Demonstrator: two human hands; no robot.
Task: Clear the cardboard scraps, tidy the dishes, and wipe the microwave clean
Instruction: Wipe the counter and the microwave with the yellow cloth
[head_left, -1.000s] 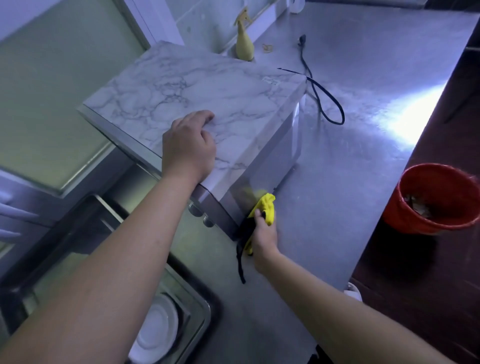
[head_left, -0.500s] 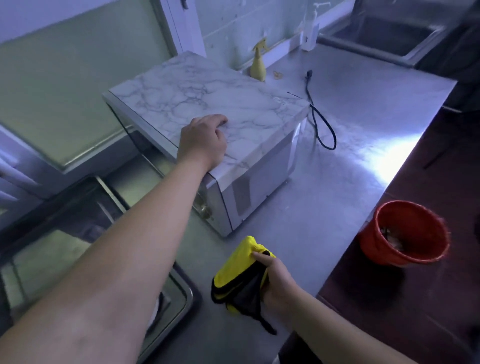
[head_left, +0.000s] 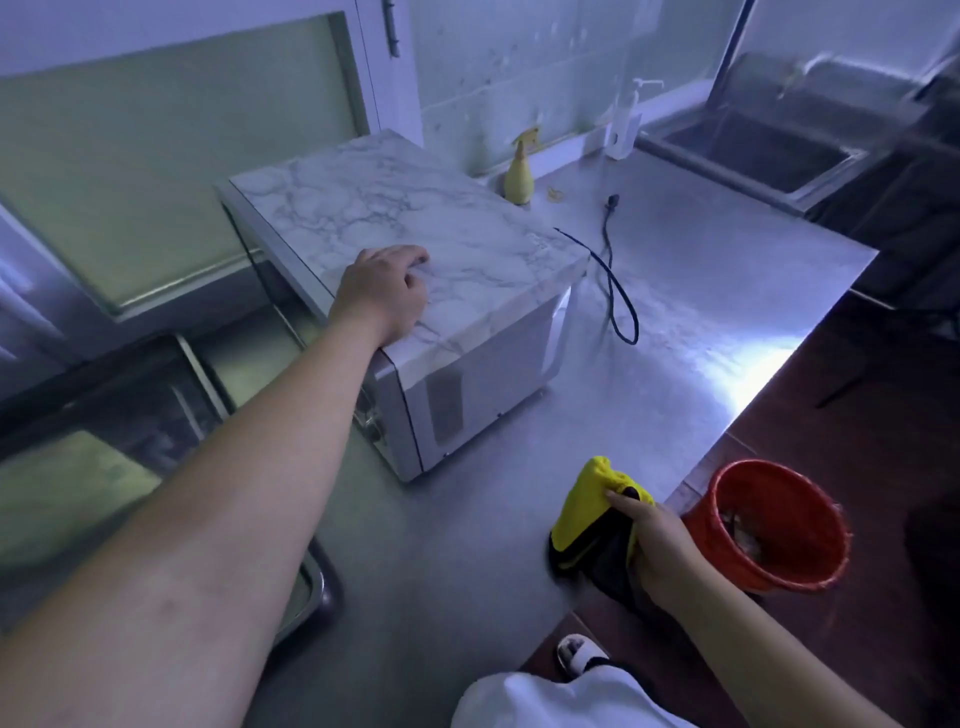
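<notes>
Our left hand (head_left: 384, 291) lies on the near corner of the box-shaped microwave with the white marble-patterned top (head_left: 415, 218), in the middle of the frame. Its grip is loose, with the fingers a little bent against the marble and closed round nothing. The microwave stands on the grey steel worktop (head_left: 675, 322), its silver side panel turned to the lower right.

Our right hand (head_left: 662, 551), at lower right, has its grip clamped on a crumpled yellow-and-black cloth (head_left: 587, 506) at the worktop's near edge, well apart from the microwave. Just right of it, a round red plastic bucket (head_left: 722, 551) stands on the dark floor with scraps inside.

A black power cord (head_left: 618, 291) loops over the worktop right of the microwave. By the wall stand a yellow spray bottle (head_left: 519, 176) and a white pump bottle (head_left: 621, 130); any lettering on them is too blurred for us to read. A steel sink basin (head_left: 753, 150) fills the upper right.
</notes>
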